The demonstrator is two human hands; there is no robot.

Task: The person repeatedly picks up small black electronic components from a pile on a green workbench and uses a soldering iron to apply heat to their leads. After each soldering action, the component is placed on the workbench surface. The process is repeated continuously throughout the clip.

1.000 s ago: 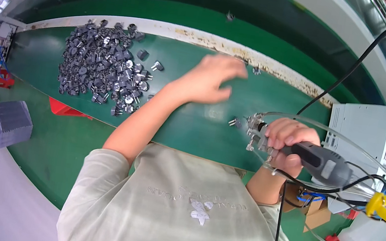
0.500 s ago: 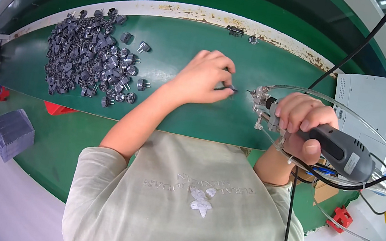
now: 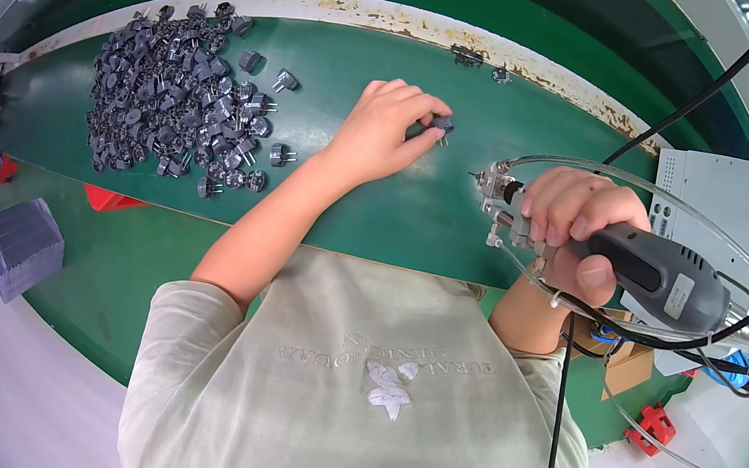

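My left hand [image 3: 385,133] is closed over the green bench, pinching a small dark grey plug [image 3: 443,123] between thumb and fingertips. Metal pins show on the plug's near side. To the right, my right hand [image 3: 582,213] wraps round a dark grey electric screwdriver [image 3: 666,280]. Its metal tip points left, a short way right of and nearer than the plug, not touching it. A clear hose and dark cables run from the tool. Left of my left hand lies a large heap of similar plugs [image 3: 171,94], with several loose ones at its right edge.
A pale machine box [image 3: 722,206] stands at the bench's right end. A worn white ledge [image 3: 370,13] borders the far side, with small dark parts on it. A black cable [image 3: 701,90] hangs at upper right. Below are red supports [image 3: 654,428] and a grey box [image 3: 20,246].
My left hand has moved slightly away and left, lifting the plug so its pins show. My right hand has shifted a little left with the screwdriver.
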